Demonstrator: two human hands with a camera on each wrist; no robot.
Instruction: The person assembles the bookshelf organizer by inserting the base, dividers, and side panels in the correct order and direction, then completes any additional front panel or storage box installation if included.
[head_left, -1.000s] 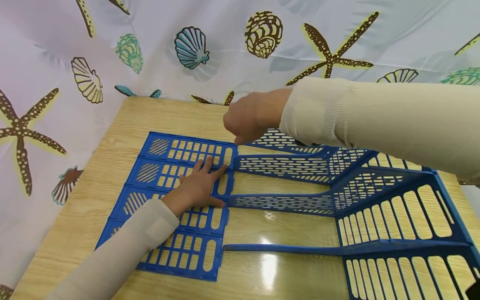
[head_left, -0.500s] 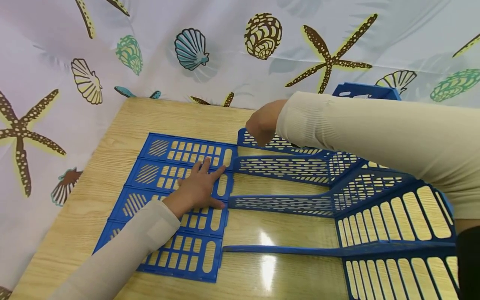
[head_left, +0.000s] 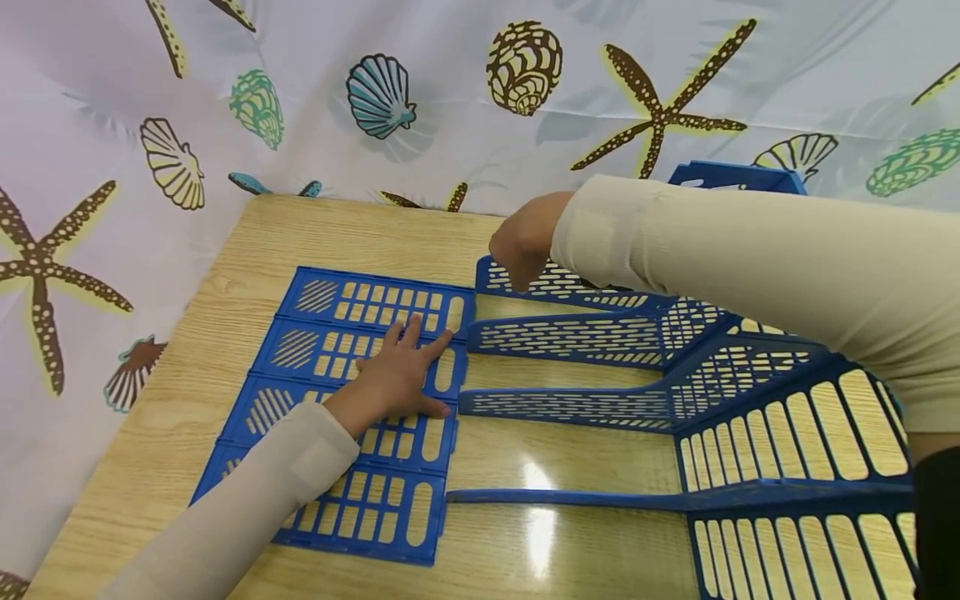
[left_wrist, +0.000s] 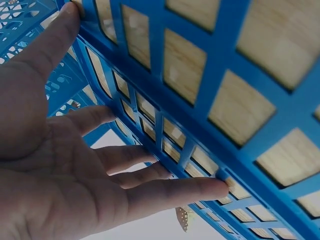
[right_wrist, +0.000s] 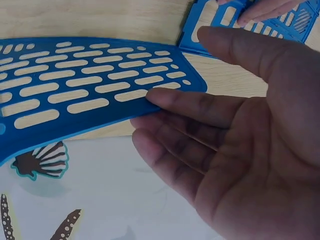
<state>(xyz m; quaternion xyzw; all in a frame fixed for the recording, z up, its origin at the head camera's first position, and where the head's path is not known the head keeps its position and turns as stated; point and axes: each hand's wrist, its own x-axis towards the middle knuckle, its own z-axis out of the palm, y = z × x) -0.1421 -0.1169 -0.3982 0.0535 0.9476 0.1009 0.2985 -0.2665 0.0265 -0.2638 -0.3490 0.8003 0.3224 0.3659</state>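
Observation:
A blue plastic panel [head_left: 322, 322] with rows of cut-outs lies flat on the table's left half. My left hand [head_left: 397, 375] is spread over it, fingers wide, fingertips on its ribs [left_wrist: 150, 97] in the left wrist view. To the right lies a blue rack frame with upright perforated dividers [head_left: 474, 337], their ends meeting the panel's edge. My right hand [head_left: 528, 237] reaches over the far divider [right_wrist: 195, 75]. In the right wrist view its index fingertip touches the slotted face, the other extended fingers are at the edge, and the thumb stands away.
The wooden table [head_left: 352, 233] carries everything. A white cloth [head_left: 442, 158] printed with shells and starfish hangs behind and to the left. Another blue part [head_left: 738, 177] stands up at the back right, partly hidden by the right sleeve [head_left: 720, 225]. A slotted section [head_left: 787, 483] lies at the right.
My right hand has moved right and slightly down to the far divider's end. The blue part at the back right has come into view. My left hand stays put on the panel.

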